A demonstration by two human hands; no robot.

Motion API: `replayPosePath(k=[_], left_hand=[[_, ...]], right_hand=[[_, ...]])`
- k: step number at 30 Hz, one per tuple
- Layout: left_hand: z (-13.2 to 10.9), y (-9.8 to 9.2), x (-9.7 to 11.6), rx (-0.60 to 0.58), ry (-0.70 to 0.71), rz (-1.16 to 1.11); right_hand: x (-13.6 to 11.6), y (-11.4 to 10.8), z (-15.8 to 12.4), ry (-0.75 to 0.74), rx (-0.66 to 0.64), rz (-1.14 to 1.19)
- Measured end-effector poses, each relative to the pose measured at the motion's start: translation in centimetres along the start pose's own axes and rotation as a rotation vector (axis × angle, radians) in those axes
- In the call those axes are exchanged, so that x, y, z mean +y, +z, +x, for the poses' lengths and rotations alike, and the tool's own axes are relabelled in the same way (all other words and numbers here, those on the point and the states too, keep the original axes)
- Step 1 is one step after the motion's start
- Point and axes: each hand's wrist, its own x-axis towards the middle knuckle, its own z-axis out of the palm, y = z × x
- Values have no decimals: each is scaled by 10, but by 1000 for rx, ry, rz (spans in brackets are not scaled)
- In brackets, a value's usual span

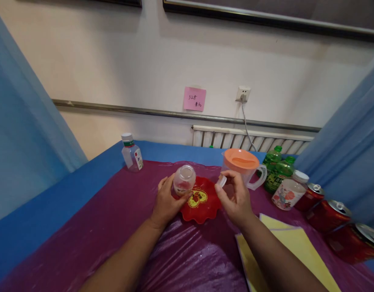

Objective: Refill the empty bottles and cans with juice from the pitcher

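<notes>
My left hand (pixel 170 200) is wrapped around a clear plastic bottle (pixel 184 180), whose round, narrower end faces up toward me. Between the thumb and fingers of my right hand (pixel 237 198) is a small white bottle cap (pixel 222 181), held apart from the bottle. A red plate with a scalloped rim (pixel 202 217) and a yellow pattern lies on the table between and below both hands. Just behind my right hand stands a clear pitcher (pixel 240 162) with an orange lid and a handle on its right.
A capped clear bottle (pixel 132 154) stands at the back left. On the right are green bottles (pixel 278 172), a white-capped patterned bottle (pixel 289 192) and several red cans (pixel 328 215). Yellow sheets (pixel 292 247) lie under my right forearm. Purple plastic (pixel 114 227) covers the blue table.
</notes>
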Motion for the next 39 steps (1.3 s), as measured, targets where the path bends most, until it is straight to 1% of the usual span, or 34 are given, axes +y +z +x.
replayPosePath(k=[1, 3, 5, 7, 10, 13, 16, 19, 20, 21, 22, 24, 25, 26, 27, 29, 32, 36, 39], left_hand=[[0, 0, 2, -8, -56, -63], [0, 0, 7, -51, -159, -181], [1, 0, 10, -98, -248, -263], [1, 1, 11, -115, -316, -277], [0, 4, 9, -120, -345, -238], [-1, 5, 8, -160, -282, -210], [-2, 5, 12, -198, -225, -135], [-1, 5, 15, -233, -202, -107], [-1, 5, 15, -242, -195, -109], [-1, 5, 14, -249, -190, -109], [-2, 5, 13, -254, -184, -105], [-2, 6, 10, -262, -178, -86], [-3, 7, 8, -265, -174, -75], [-3, 8, 7, -265, -169, -67], [-4, 9, 6, -259, -165, -61], [-5, 10, 4, -247, -170, -61], [-6, 12, 2, -258, -205, -65], [-9, 13, -1, -275, -225, -53], [-12, 13, -1, -287, -217, -65]], right_hand=[[-4, -3, 0, 52, -73, 20], [-14, -10, -5, 112, -263, 34], [-20, -16, -16, 134, -444, 0], [-19, -20, -33, 130, -563, -60], [-5, -19, -61, 89, -632, -166], [13, -16, -84, 39, -659, -263], [21, -17, -99, 7, -674, -333], [22, -26, -105, -24, -609, -298], [23, -31, -104, -26, -552, -266], [27, -37, -100, -24, -463, -236], [32, -43, -94, -12, -339, -217], [49, -57, -73, 58, -12, -206], [60, -63, -59, 121, 163, -203], [72, -68, -45, 215, 300, -181], [83, -72, -30, 322, 391, -147], [102, -76, -2, 415, 434, -119], [120, -79, 27, 453, 432, -115], [131, -87, 42, 475, 410, -83], [137, -91, 45, 502, 342, 26]])
